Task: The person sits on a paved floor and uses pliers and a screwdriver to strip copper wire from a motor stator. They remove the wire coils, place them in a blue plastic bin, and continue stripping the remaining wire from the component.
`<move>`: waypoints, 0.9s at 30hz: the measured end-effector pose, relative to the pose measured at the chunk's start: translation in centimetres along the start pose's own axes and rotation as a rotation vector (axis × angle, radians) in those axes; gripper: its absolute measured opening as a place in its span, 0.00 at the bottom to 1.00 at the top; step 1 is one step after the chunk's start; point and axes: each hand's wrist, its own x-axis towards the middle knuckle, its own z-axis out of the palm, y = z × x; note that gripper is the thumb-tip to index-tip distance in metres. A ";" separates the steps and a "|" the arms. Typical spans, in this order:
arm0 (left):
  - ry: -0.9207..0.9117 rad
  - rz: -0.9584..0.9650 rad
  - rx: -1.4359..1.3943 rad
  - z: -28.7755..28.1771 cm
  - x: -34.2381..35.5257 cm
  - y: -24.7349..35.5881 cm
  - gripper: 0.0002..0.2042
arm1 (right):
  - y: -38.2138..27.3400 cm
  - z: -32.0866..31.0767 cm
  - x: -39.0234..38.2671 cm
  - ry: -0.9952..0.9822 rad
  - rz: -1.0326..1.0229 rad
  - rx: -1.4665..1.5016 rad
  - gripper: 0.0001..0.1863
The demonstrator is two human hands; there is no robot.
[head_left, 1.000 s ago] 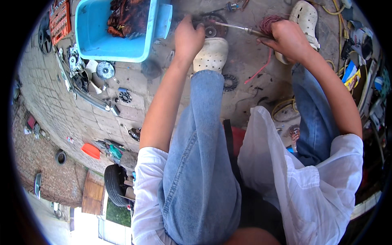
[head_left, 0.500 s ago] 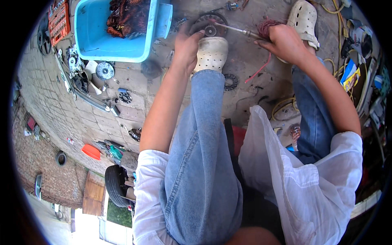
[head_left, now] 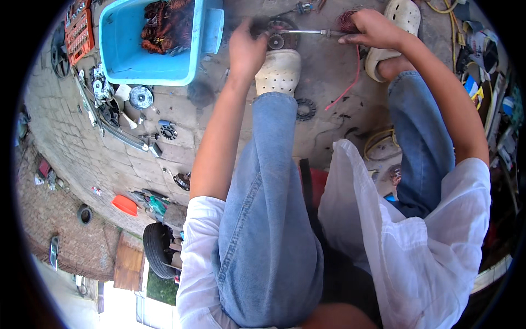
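My left hand (head_left: 246, 50) is closed on the near-left edge of a dark round motor part (head_left: 285, 26) with a small toothed wheel at its middle. Its fingertips are blurred and partly hidden. The motor part rests on the ground, just beyond the toe of my white clog (head_left: 278, 71). My right hand (head_left: 378, 30) grips a screwdriver-like tool, whose handle is mostly hidden. Its thin metal shaft (head_left: 309, 32) lies nearly level, with the tip over the motor part. A bundle of dark red wire (head_left: 345, 22) sits against the same hand, and a loose pinkish-red strand (head_left: 357, 71) trails down from it.
A blue plastic bin (head_left: 150, 77) holding copper-coloured wire coils (head_left: 167, 27) stands left of my left hand. A dark toothed ring (head_left: 306, 109) lies by my clog. Metal parts (head_left: 141, 97) and an orange tool case (head_left: 80, 35) are farther left; a yellow hose (head_left: 378, 145) curls at right.
The tool shaft has gone from slanting to nearly level as my right hand rose slightly. The wire bundle shifted left with it. My left hand stays at the motor part.
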 end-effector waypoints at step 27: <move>-0.177 -0.344 -0.786 -0.2 -2.2 -0.2 0.20 | -8.3 -3.7 -0.8 -0.007 0.179 -0.088 0.19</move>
